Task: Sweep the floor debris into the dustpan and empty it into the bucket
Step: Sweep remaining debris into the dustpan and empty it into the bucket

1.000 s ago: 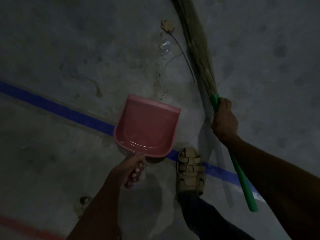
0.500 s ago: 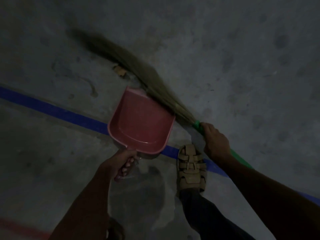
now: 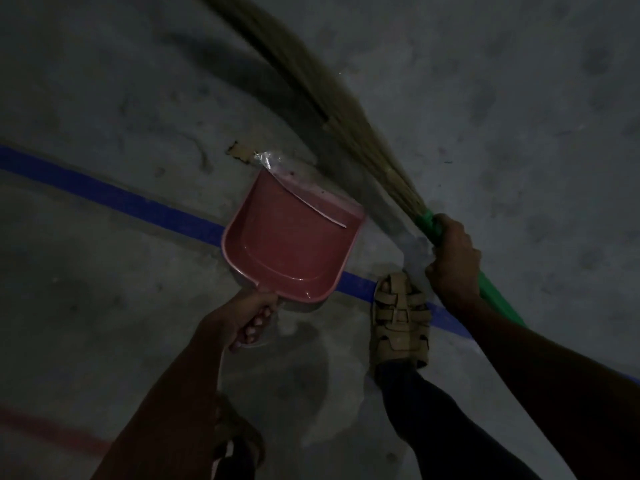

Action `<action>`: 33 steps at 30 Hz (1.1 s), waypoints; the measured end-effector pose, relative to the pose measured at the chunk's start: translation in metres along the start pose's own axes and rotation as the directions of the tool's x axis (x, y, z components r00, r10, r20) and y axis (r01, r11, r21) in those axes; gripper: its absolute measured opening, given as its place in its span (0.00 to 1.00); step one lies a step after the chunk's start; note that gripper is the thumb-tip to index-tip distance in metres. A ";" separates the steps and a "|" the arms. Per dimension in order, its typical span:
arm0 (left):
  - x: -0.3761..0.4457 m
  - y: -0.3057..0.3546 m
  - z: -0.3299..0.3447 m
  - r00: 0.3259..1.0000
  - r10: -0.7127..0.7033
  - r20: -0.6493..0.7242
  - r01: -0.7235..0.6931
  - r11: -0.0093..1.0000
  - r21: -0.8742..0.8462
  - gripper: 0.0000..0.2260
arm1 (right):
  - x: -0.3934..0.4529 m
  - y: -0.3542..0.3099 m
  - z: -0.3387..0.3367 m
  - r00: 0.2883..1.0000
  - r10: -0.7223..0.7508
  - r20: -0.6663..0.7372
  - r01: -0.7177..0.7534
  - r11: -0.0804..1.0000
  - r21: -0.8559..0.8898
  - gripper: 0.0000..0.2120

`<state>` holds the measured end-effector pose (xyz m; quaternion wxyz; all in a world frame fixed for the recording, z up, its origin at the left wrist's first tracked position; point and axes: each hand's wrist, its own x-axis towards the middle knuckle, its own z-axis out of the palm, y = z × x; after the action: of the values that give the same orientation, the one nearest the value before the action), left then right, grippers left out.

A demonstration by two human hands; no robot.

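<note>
A pink dustpan (image 3: pixel 287 251) rests on the dim concrete floor with its mouth facing away from me. My left hand (image 3: pixel 251 317) grips its handle. A clear plastic wrapper (image 3: pixel 298 192) lies partly inside the pan's mouth, and a small brown cardboard scrap (image 3: pixel 240 152) sits on the floor just beyond it. My right hand (image 3: pixel 453 261) holds the green handle of a grass broom (image 3: pixel 311 74), whose bristles stretch up and to the left, off the floor beyond the pan. No bucket is in view.
A blue tape line (image 3: pixel 114 195) crosses the floor under the dustpan. A faint red line (image 3: pixel 45 427) runs at the lower left. My sandalled right foot (image 3: pixel 398 320) stands on the blue line beside the pan; my other foot (image 3: pixel 239 441) is near the bottom edge.
The broom swept left across the pan's mouth, then swung back up to the right. The plastic wrapper and cardboard scrap moved from farther away to the dustpan; the wrapper lies partly in it.
</note>
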<state>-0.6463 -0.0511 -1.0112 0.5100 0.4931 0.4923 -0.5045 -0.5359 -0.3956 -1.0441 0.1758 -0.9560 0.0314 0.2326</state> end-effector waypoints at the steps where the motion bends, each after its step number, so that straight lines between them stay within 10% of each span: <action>1: 0.001 -0.005 -0.003 1.000 -0.005 -0.006 0.005 1.000 0.008 0.14 | -0.001 -0.003 0.001 1.000 0.009 0.013 -0.008 1.000 -0.028 0.33; 15: 0.002 -0.037 -0.015 0.998 0.017 0.062 -0.012 0.997 -0.082 0.16 | -0.065 -0.023 0.036 0.925 -0.214 0.314 0.281 0.941 -0.187 0.34; 27: 0.001 -0.072 -0.024 0.998 -0.053 0.019 0.054 0.995 -0.080 0.16 | -0.048 -0.044 0.032 1.000 -0.029 0.005 0.029 0.997 -0.065 0.28; 33: -0.003 -0.073 -0.021 0.998 -0.052 0.031 0.054 0.996 -0.067 0.13 | -0.055 -0.036 0.030 0.987 -0.077 0.142 0.104 0.977 -0.188 0.30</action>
<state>-0.7197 -0.0306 -1.0093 0.5201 0.4548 0.5146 -0.5079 -0.5931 -0.3523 -1.0326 0.0933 -0.9513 -0.0471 0.2900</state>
